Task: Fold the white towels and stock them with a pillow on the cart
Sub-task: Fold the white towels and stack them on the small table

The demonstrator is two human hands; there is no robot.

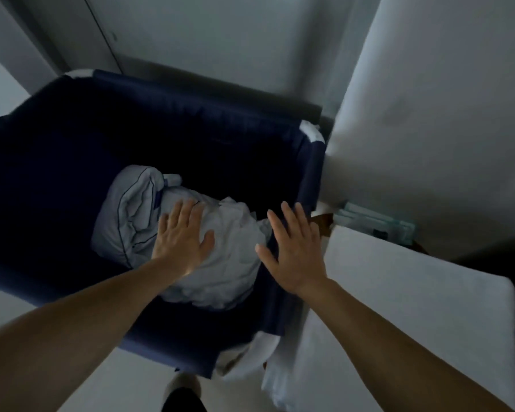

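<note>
A dark blue fabric cart bin (173,111) fills the left and middle of the head view. Inside it lies a crumpled white pillow (220,263) with thin dark piping, next to bunched white linen (131,209). My left hand (182,242) is spread flat, fingers straight, over the pillow. My right hand (295,251) hovers open with fingers spread over the bin's right rim, holding nothing. A folded white towel (399,292) lies to the right of the bin.
A white wall and door frame (428,84) rise behind and to the right. Pale packets (375,224) lie stacked beyond the towel. More white cloth (250,355) hangs at the bin's near corner. My foot (185,396) shows on the pale floor.
</note>
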